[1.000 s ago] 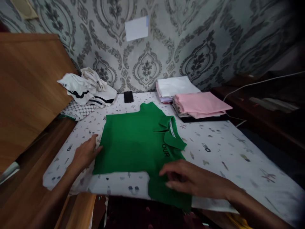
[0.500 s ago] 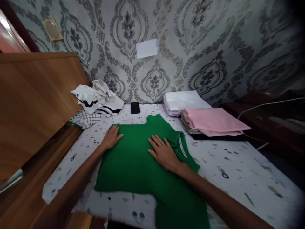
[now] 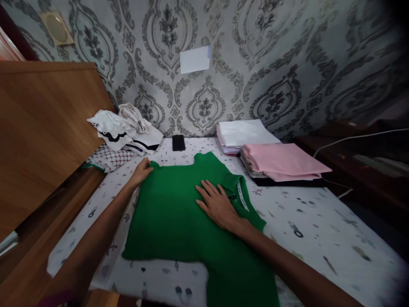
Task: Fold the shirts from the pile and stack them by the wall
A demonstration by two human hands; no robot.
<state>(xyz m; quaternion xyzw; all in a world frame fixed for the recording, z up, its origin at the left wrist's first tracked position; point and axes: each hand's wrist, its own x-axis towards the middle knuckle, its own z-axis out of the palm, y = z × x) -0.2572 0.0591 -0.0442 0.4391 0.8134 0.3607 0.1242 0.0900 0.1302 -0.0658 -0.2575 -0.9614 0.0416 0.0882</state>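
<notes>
A green collared shirt point(image 3: 172, 213) lies spread on a white patterned cloth point(image 3: 300, 256), its collar toward the right and one sleeve reaching the bottom edge of the view. At the shirt's far left corner, my left hand point(image 3: 141, 171) pinches the hem, which is slightly raised there. My right hand point(image 3: 217, 205) rests flat on the shirt beside the collar, fingers spread, holding nothing.
Crumpled white clothes point(image 3: 124, 130) lie at the back left by a wooden panel point(image 3: 47, 136). A black phone-like object point(image 3: 178, 143) is near the wall. Folded white cloth point(image 3: 246, 133) and folded pink cloth point(image 3: 284, 161) are stacked at the back right.
My left hand has gone from lying flat on the shirt to gripping its far left corner, slightly farther out. My right hand stays flat near the collar. The view has shifted slightly.
</notes>
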